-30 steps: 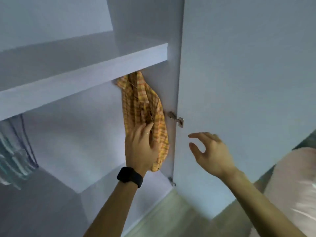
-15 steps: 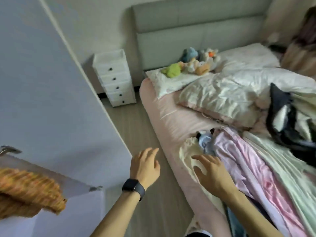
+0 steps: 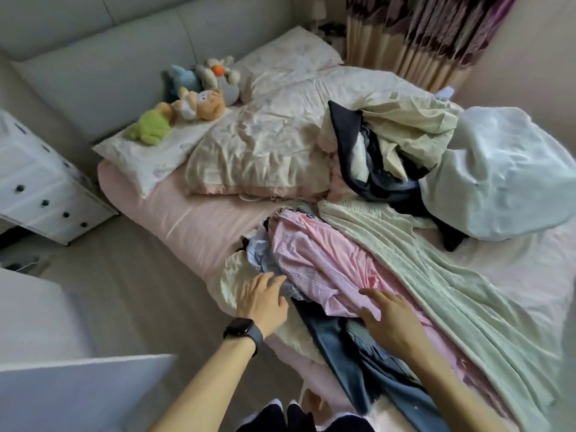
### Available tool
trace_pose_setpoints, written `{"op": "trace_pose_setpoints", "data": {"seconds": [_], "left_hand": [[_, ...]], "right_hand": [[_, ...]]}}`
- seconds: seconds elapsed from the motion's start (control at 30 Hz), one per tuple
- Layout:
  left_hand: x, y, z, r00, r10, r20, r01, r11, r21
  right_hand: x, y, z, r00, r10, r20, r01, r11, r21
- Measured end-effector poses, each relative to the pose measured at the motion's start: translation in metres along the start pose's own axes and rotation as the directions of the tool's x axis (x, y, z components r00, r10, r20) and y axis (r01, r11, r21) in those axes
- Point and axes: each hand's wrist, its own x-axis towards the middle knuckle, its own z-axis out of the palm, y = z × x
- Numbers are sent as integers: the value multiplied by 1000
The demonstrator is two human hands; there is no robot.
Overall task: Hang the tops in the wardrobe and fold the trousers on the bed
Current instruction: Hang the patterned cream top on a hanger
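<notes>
Head view: the view is now swung off the wardrobe and onto the bed (image 3: 193, 219); the checked shirt seen hanging a second ago is out of frame, so that top is judged done. Only a wardrobe door (image 3: 78, 391) edge is left at 7 o'clock. A clothes pile is spread from centre to 5 o'clock. The left hand (image 3: 263, 299), watch (image 3: 241, 333) on its wrist, is laid flat with straight fingers on a cream garment (image 3: 232, 275) at 6 o'clock, nothing gripped. The right hand (image 3: 389, 319) is spread loosely on a pink striped top (image 3: 318, 263), not yet pinched. Blue jeans (image 3: 343, 363) are lying under it, unfolded. A pale green garment (image 3: 452, 291) is draped at 4 o'clock. The next pick is judged to be starting; most of the pile is left.
</notes>
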Motion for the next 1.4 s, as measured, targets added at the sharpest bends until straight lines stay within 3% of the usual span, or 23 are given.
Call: {"op": "trace_pose_setpoints", "data": {"seconds": [0.3, 0.53, 0.87, 1.03, 1.13, 1.23, 1.33, 1.4], "left_hand": [[94, 28, 51, 981, 109, 160, -123, 989, 82], [211, 41, 113, 946, 243, 216, -282, 943, 176], [263, 5, 171, 908, 261, 329, -350, 904, 247], [271, 19, 131, 849, 192, 493, -329, 921, 209], [282, 37, 90, 906, 167, 390, -224, 969, 107], [277, 69, 35, 963, 209, 167, -216, 976, 25], [264, 103, -11, 929, 369, -13, -369, 929, 30], [245, 129, -41, 878, 476, -55, -468, 876, 114]], "right_hand": [[101, 54, 25, 975, 208, 84, -210, 978, 12], [216, 90, 65, 954, 297, -26, -297, 955, 9], [312, 137, 98, 931, 322, -172, -342, 934, -102], [287, 115, 66, 888, 382, -256, -320, 913, 255], [244, 103, 28, 877, 384, -288, -241, 871, 429], [187, 83, -26, 844, 395, -363, -121, 799, 588], [135, 70, -66, 844, 349, -407, 4, 755, 656], [95, 69, -87, 864, 294, -409, 51, 757, 651]]}}
